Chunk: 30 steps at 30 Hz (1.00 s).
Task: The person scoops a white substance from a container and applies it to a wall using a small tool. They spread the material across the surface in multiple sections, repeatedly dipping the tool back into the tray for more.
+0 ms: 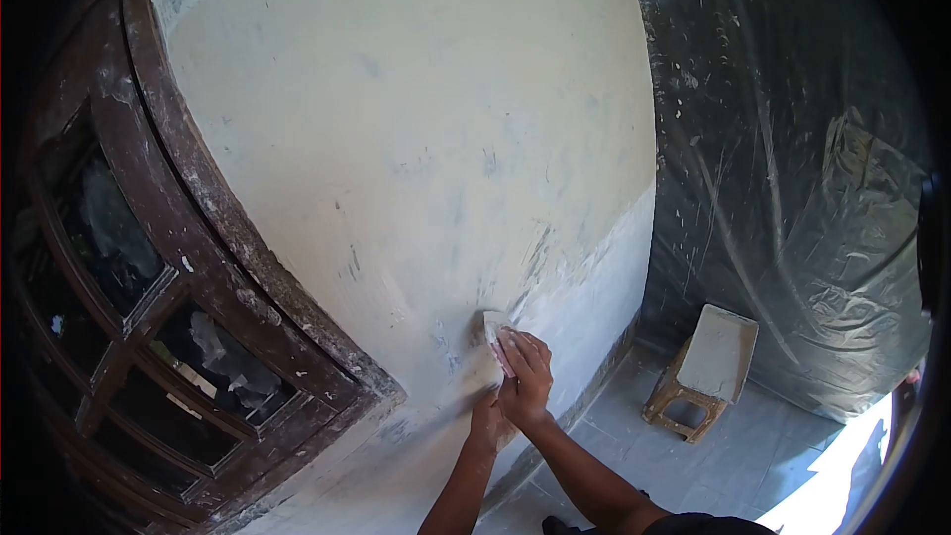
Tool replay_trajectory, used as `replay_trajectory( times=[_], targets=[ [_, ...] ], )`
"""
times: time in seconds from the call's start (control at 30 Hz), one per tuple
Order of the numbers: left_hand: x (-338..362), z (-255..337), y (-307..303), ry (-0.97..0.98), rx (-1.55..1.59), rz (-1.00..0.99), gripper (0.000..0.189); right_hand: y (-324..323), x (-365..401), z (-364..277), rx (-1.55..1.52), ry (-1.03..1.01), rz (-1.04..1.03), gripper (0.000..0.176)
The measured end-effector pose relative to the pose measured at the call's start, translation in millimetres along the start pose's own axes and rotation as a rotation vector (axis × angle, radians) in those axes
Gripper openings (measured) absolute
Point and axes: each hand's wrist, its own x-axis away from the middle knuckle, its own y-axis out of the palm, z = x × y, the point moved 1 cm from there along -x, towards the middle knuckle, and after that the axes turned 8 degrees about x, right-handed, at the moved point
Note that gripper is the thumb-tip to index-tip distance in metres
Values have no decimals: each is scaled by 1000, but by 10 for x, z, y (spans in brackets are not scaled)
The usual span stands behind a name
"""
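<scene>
- The right hand is gripping a flat, pale scraper, its fingers bending together over the tool (some reddish marking is showing beside them).
- The scraper is lying at the fingertip side of the right hand, just beyond the knuckles, and its far end is meeting the wall.
- The left hand is sitting below the scraper and to its left, close against the base of the right hand (its fingers are mostly hidden, so whether they are pinching or spreading, I cannot tell).
- The two forearms are rising towards the scraper from the lower edge of the view, the left one more upright and the right one slanting in from the right.
- Above the scraper, the wall is showing a broad cream area with grey smudges; to the right of the scraper, a whiter, streaky coat is covering the surface.
- Left of the scraper, a dark brown wooden frame with glass panes is standing along the wall (pale spots are dotting the wood).
- Right of the scraper and a little lower, a small stool is standing on the grey tiled floor, bearing a tray of whitish material.
- Farther right of the scraper, a dark plastic sheet is hanging in creases (it is carrying pale splashes and scuffs).
</scene>
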Motion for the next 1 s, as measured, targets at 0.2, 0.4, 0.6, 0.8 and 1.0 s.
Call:
replay_trajectory(
  times=[0.2, 0.4, 0.6, 0.8, 1.0],
  targets=[
    [278, 140, 506, -220, 3, 70, 63, -10, -1083, 449, 22, 105, 332, 50],
    [150, 118, 191, -125, -9, 124, 58, 295, -220, 195, 28, 70, 79, 48],
    [-42, 145, -196, 104, -165, 53, 53, -25, 96, 109, -145, 26, 56, 46],
    [304, 155, 514, -103, -49, 195, 50, 91, -918, 802, 1, 103, 228, 54],
    [192, 182, 94, 23, -59, 165, 45, 269, 261, 242, -98, 150, -81, 53]
  ],
)
